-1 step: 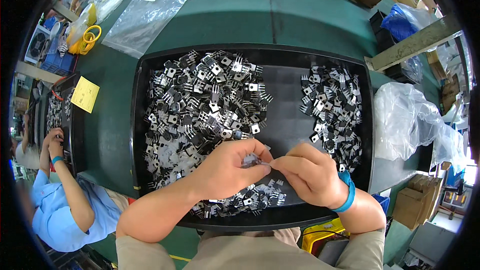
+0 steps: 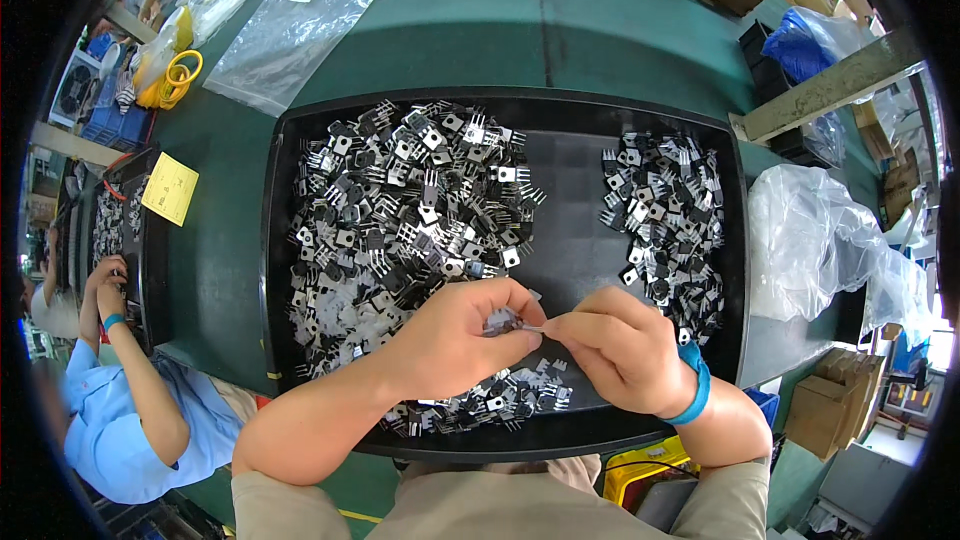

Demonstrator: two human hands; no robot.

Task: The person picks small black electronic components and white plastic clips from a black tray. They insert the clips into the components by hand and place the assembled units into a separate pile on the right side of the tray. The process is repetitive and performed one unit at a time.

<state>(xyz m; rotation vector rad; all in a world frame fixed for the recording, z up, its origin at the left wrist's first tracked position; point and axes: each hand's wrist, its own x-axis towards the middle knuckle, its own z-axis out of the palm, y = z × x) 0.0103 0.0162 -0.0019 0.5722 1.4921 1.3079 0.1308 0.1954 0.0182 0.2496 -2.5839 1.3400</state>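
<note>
While your left hand [image 2: 462,340] and right hand [image 2: 625,352] pinch closed on seemingly one part [image 2: 502,322], slackening could drop it by the tray's [image 2: 560,440] near edge.

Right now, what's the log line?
left hand: holding small greyish piece | right hand: pinching its end | beneath: black rectangular tray, piled black-and-silver pronged components

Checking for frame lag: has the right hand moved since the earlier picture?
No, not visibly: the right hand keeps the same position relative to the black tray's right wall.
</note>
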